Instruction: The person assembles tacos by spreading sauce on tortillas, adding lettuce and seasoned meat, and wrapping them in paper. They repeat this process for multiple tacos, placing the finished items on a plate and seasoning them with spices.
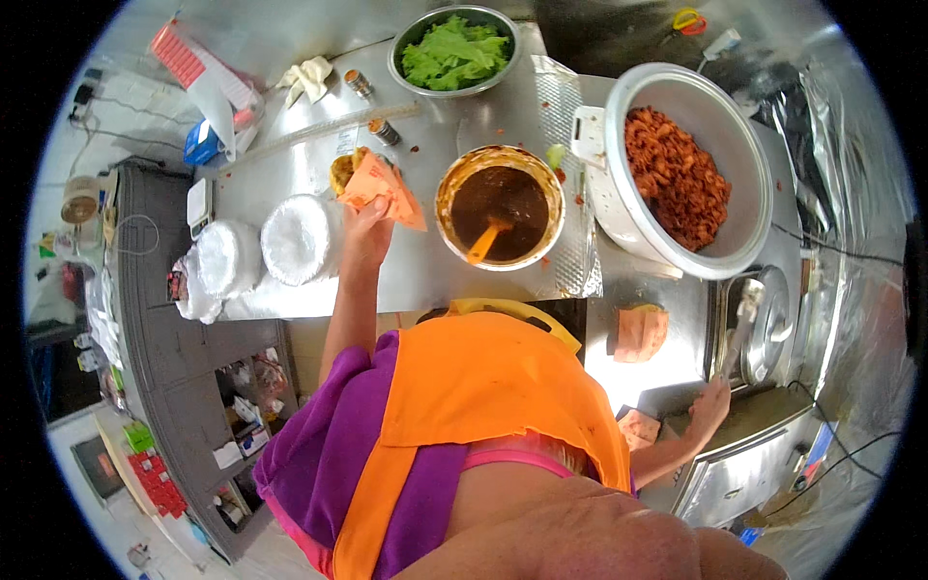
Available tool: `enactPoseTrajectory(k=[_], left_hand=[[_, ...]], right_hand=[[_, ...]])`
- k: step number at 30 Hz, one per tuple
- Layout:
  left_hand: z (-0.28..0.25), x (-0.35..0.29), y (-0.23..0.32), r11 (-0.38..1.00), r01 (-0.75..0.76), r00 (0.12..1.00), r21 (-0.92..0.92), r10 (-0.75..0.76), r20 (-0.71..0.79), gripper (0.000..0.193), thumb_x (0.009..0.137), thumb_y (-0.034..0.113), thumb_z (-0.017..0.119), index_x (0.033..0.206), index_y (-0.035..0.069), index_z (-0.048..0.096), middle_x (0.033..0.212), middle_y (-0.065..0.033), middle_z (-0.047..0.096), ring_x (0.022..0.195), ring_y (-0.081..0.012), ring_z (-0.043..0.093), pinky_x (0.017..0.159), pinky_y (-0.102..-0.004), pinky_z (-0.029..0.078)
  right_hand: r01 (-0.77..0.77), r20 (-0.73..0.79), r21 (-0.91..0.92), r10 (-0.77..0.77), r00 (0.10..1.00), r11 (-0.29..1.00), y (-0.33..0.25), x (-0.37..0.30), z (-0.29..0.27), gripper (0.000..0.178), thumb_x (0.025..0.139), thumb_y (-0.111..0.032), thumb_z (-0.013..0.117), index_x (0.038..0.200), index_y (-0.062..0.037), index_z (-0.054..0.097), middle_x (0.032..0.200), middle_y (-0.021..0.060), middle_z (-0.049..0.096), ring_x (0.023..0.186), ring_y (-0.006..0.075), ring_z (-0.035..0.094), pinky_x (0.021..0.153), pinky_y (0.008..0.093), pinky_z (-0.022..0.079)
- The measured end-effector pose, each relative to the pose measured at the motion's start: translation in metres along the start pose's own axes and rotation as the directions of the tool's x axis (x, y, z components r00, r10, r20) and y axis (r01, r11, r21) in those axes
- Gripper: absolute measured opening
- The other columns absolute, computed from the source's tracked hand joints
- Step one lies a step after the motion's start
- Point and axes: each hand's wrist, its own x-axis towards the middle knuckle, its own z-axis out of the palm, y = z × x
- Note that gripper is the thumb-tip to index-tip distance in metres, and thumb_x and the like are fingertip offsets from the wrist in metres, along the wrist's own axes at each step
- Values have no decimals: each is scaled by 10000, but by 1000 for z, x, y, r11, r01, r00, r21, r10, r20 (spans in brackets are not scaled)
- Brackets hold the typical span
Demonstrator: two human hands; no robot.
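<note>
My left hand [372,215] is closed round an orange paper sleeve [375,184]. A browned, bread-like piece of food [342,175] pokes out of its upper left end. To the right of that hand stands a bowl [546,227] of dark brown sauce, with an orange-handled utensil [488,240] leaning in it. My right hand [710,411], at the lower right, grips a long-handled tool [742,324] with a pale head; its exact kind is unclear. The tool's head lies over a steel well beside a round metal lid [768,324].
A steel bowl [396,70] of lettuce stands at the back. A large white pot [757,208] of reddish food is on the right. Two plastic-wrapped round stacks [298,240] sit at left, near two shakers [384,131]. Another orange paper sleeve [638,335] lies right of my apron.
</note>
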Motion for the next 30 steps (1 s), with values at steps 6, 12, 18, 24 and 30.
enactPoseTrajectory(k=[6,12,18,24,30], left_hand=[[-25,13,-14,990,111,993,-91,-114,-29,790,760,204,777,1419,47,369,1321,-59,508,1232,-216,498,1047,-379,395],[-46,27,-28,972,184,983,-143,-178,56,807,733,206,799,1402,32,383,1317,-59,509,1183,-190,526,1011,-358,421],[-64,22,-22,960,246,969,-132,-247,8,858,690,230,804,1404,35,369,1291,-68,516,1174,-182,521,979,-334,442],[-74,17,-15,953,271,960,-135,-278,-33,824,694,231,784,1381,18,381,1248,-67,525,1129,-168,529,939,-320,452],[-76,21,-21,964,233,965,-125,-245,-93,831,697,236,787,1389,33,375,1214,-56,518,1087,-162,533,920,-319,456]], right_hand=[[538,-123,517,-564,816,666,-51,-40,11,521,1001,-411,513,1335,-13,484,817,7,536,578,56,431,496,227,354],[670,475,206,-671,569,714,-235,-22,53,460,1004,-331,521,1357,-37,498,881,8,585,651,60,500,556,207,393],[996,647,91,-762,-41,24,-415,-18,215,399,946,-275,565,1258,-27,582,840,56,628,696,117,559,637,286,472],[918,893,-138,-353,278,373,-494,35,346,362,936,-319,584,1180,-56,629,757,-9,579,549,75,512,459,235,393],[879,928,-120,-262,265,462,-509,31,386,323,945,-288,583,1176,-67,632,734,-22,570,532,56,498,443,213,395]])
